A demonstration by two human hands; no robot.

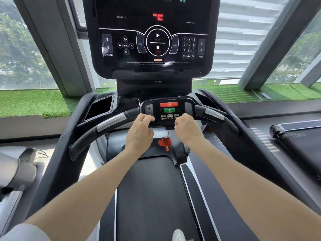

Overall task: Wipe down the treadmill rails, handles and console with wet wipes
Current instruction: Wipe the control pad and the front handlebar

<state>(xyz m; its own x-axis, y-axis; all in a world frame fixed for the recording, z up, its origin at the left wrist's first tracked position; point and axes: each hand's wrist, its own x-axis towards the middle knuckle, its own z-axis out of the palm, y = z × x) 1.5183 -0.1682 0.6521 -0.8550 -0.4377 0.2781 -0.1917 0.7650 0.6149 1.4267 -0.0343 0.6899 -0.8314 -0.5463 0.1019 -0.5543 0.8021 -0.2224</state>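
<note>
Black gloss plastic fills the centre of the frame: the small control pad (168,111) on the front crossbar, with its red stop and green start buttons, sits just above both hands. The left hand (139,134) has its fingers curled over the pad's lower left edge; the right hand (186,130) curls likewise over the lower right edge, fingertips near the speed presets. No wet wipe shows in either hand (a wipe could be folded under the fingers, but I cannot tell), so whether they grip the pad bare or press cloth against it is unclear.

The tall console (152,37) at top centre is lit and shows faint smears low on its screen, so it looks not yet wiped. The curved handles (107,124), reaching to the left and right of the pad, and the side rails (260,153) running toward the lower corners show no damp sheen. By my reading the job is at an early stage, with rails, handles and console left to do
</note>
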